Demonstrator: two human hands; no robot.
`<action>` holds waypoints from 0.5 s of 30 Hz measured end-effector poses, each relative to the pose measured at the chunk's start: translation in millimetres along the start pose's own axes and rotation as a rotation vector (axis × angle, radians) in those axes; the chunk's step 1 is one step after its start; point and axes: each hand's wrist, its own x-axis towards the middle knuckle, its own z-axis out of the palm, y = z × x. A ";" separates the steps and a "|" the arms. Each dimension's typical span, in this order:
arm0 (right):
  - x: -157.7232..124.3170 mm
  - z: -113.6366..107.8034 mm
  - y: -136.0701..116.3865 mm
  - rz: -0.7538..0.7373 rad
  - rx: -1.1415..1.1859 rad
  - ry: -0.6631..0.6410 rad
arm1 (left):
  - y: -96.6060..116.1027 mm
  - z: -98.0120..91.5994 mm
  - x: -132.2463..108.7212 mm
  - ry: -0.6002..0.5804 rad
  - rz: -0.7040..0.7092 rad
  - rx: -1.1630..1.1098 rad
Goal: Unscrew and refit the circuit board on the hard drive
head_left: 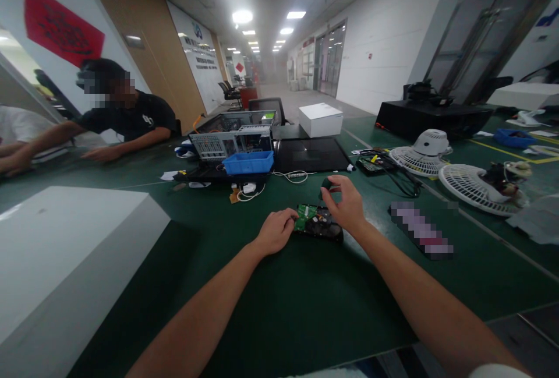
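On the green tabletop lies an opened black device with a green circuit board (318, 222), its inner parts facing up. My left hand (276, 231) grips its left end, fingers pressed together at the board's edge. Raised just above the right end of the device is my right hand (348, 203), thumb and forefinger pinched round a small dark piece (325, 186). That piece is too small and dark to name. Loose white cable (293, 176) and a bit of brown card (234, 195) lie beyond my hands.
A blue tray (248, 163) stands before an open computer case (231, 133), beside a flat black panel (312, 155). White fan parts (419, 156) and a pixelated phone-shaped item (420, 231) lie right. Large white box (65, 250) at left; a person (126, 104) sits beyond it.
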 end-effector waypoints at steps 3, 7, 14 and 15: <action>1.5 -2.7 -1.7 -0.009 -0.016 -0.031 | -1.1 0.7 0.2 0.017 0.002 -0.020; 1.5 -2.9 -2.5 0.001 -0.017 -0.043 | -3.6 2.9 0.3 0.022 -0.023 -0.035; -0.5 -1.1 -1.2 0.043 -0.022 -0.050 | -3.9 3.2 0.0 0.035 -0.018 -0.046; -0.1 -1.7 -1.4 0.040 -0.031 -0.053 | -3.8 3.3 0.1 0.037 -0.018 -0.045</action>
